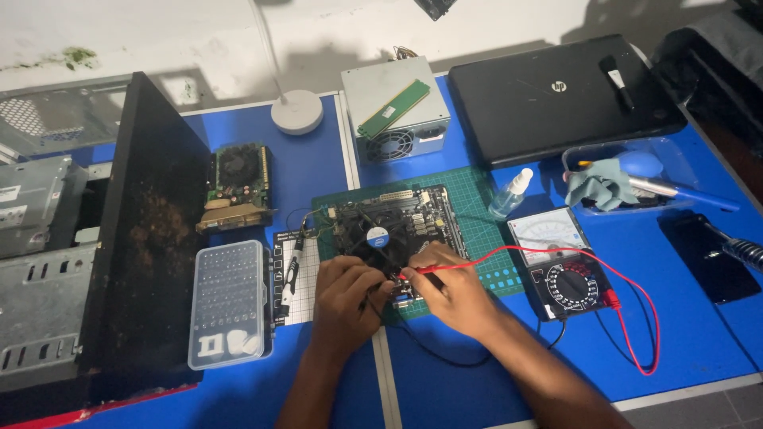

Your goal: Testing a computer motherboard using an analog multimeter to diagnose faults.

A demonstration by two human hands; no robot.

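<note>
On the blue workbench, going by size, an opened desktop case of perforated grey sheet metal fills the left edge, its dusty black side panel tilted up so the inside is exposed. Across at the far right a closed matte-black laptop lies flat, out of the way. Between them a boxy grey power supply carries a green memory stick resting diagonally on top. Nearer, a green gridded cutting mat serves as a soft base under the motherboard, a dark, densely studded board with a round cooler fan at its middle, just beyond both hands. Left of it lie a graphics card and a clear ribbed plastic bit case. Right of the mat sits an analog multimeter with a pale dial face and black selector knob, close enough for its thin red lead to loop round to the board. The right hand is pinched shut on the red probe, held like a pen with the tip at the board's near edge. The left hand is curled closed beside it, seemingly on a black probe, though its fingers hide exactly what they clamp.
</note>
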